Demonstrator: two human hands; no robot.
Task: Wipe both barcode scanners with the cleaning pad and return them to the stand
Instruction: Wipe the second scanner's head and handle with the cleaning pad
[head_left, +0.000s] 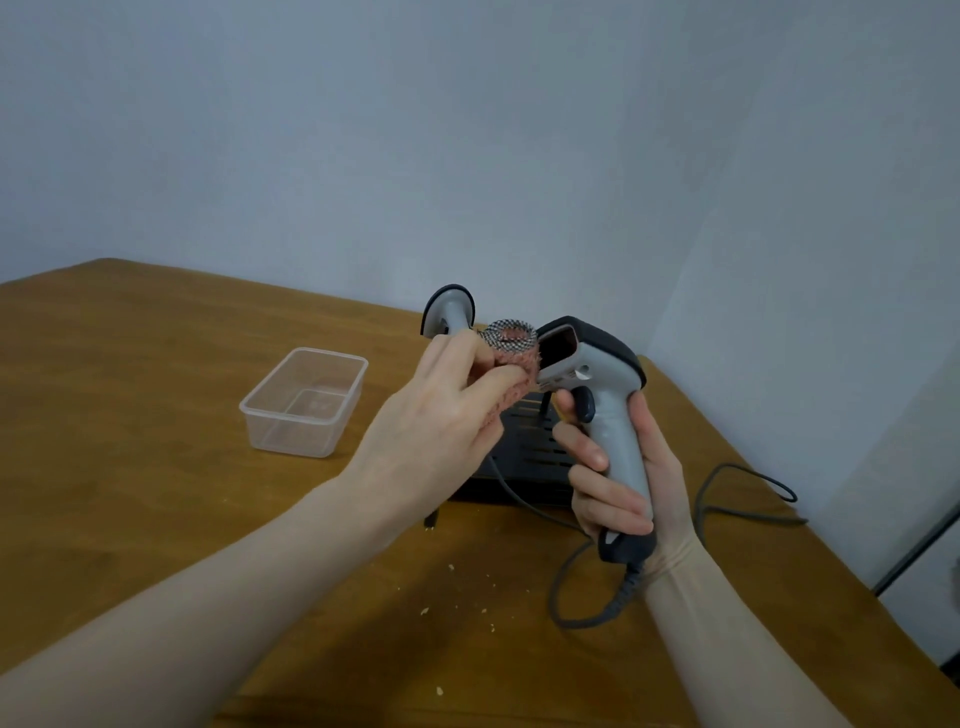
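surface: wooden table (156, 415) | on it: clear plastic tub (304, 402), black stand (524, 462), grey cable (737, 493), crumbs (439, 691)

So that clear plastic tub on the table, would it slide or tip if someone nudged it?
The clear tub looks thin-walled and empty, so it is probably very light. Its flat base sits on the smooth wooden table, so a nudge would likely slide it. It is wide and low, so tipping seems unlikely.

Mid-frame, a grey and black scanner (597, 384) is meeting a pink pad (511, 366) showing black-and-white checks; left of centre, a clear tub (304, 402) is sitting on the brown table (156, 415).
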